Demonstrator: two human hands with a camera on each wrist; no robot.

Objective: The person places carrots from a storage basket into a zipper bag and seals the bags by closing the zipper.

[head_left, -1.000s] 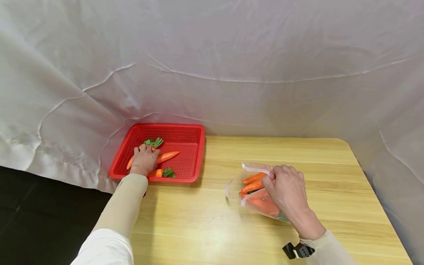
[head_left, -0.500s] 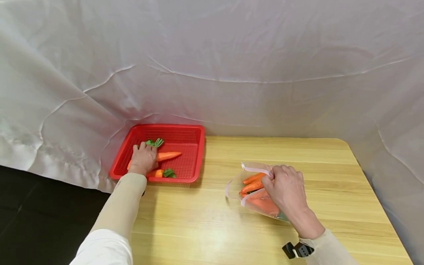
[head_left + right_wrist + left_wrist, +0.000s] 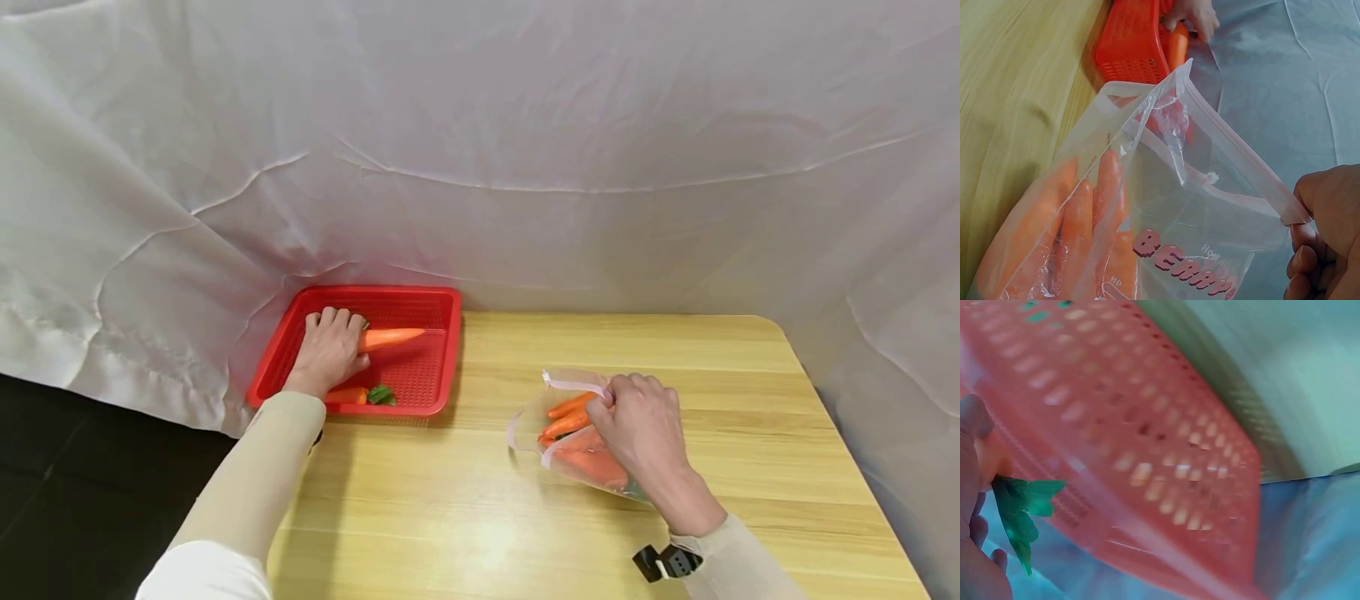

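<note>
My left hand (image 3: 330, 350) is in the red basket (image 3: 442, 350) at the table's far left and grips a carrot (image 3: 390, 337) by its leafy end, the orange tip pointing right above the basket floor. Its green leaves (image 3: 1019, 512) show beside my fingers in the left wrist view. A second carrot (image 3: 347, 396) with green leaves lies at the basket's front edge. My right hand (image 3: 637, 425) pinches the top rim of a clear zip bag (image 3: 577, 454) and holds its mouth wide. Several carrots (image 3: 1094, 219) lie inside the bag (image 3: 1197, 250).
The wooden table (image 3: 480, 500) runs from the basket to a rounded far-right corner. A white cloth backdrop (image 3: 525, 150) hangs close behind the table and drapes down at both sides. A black strap (image 3: 663, 565) sits on my right wrist.
My left hand has closed on a carrot in the basket and lifted it up and toward the back, tip swinging right. My right hand and the bag have stayed almost still.
</note>
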